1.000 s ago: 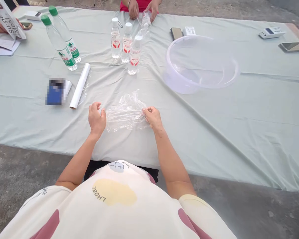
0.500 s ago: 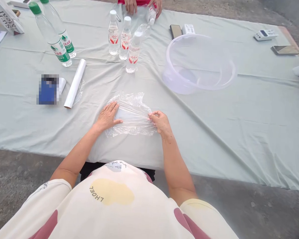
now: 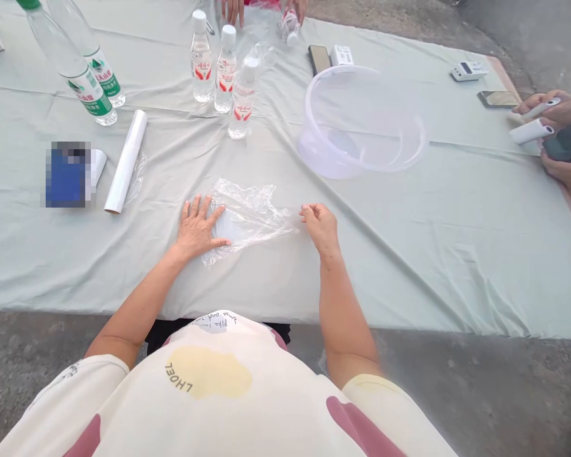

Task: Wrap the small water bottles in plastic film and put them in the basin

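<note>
A crumpled sheet of clear cling film (image 3: 261, 216) lies on the cloth in front of me, over a flat, pale bluish thing (image 3: 227, 227) that I cannot identify through it. My left hand (image 3: 197, 228) is spread open, pressing down on the film's left side. To the right, my right hand (image 3: 321, 225) is closed in a pinch at the end of the film, which narrows to a point toward the fingers. A white roll of cling film (image 3: 126, 162) lies to the left, with a loose clear piece beside it.
Three small water bottles (image 3: 225, 70) stand ahead, with two taller bottles (image 3: 88, 95) to their left. A translucent basin (image 3: 330, 155) sits to the right. At the right edge, a person's hands (image 3: 564, 109) hold white rolls. Another person's hand (image 3: 233, 9) is at the far side.
My right hand has moved slightly right, and the film's right side has drawn from a wide sheet into a narrow point. My left fingers have spread. Another person's hands have appeared at right.
</note>
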The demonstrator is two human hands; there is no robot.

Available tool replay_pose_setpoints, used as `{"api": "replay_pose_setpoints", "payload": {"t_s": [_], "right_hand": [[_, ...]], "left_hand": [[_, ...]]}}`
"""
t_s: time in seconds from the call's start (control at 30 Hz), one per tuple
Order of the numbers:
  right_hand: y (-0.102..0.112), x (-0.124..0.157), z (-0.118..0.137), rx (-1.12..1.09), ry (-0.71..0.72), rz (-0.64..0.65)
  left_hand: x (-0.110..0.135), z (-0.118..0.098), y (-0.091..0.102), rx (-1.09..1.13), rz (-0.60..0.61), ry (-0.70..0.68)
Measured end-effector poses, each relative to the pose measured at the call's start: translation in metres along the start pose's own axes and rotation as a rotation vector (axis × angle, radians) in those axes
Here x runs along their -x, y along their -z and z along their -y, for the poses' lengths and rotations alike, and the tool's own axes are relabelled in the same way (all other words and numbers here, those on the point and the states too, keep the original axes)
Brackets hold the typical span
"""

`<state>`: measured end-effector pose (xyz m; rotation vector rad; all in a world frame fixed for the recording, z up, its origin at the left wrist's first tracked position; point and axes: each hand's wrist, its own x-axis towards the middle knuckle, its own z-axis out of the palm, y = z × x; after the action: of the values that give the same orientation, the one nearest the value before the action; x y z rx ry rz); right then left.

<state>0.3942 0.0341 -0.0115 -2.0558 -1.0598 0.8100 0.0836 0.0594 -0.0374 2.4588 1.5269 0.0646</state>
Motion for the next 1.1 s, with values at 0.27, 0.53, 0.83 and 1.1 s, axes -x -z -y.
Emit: {"api": "replay_pose_setpoints", "payload": {"t_s": [0.27, 0.53, 0.83, 1.1], "right_hand": [[-0.043, -0.001, 0.038, 0.2, 0.083, 0.319], [-0.013, -0.002, 0.006, -0.566, -0.171, 0.415], [0.019, -0.005, -0.017, -0.359, -0.084, -0.231], [-0.001, 0.07, 0.016, 0.407, 0.753, 0.686]], "left_hand": [[0.001, 0.002, -0.004, -0.006, -0.035, -0.015], [0.002, 0.001, 0.005, -0.003, 0.025, -0.028], [0.004, 0.003, 0.011, -0.028, 0.096, -0.053], [0.004, 0.0, 0.014, -0.037, 0.122, -0.026]]}}
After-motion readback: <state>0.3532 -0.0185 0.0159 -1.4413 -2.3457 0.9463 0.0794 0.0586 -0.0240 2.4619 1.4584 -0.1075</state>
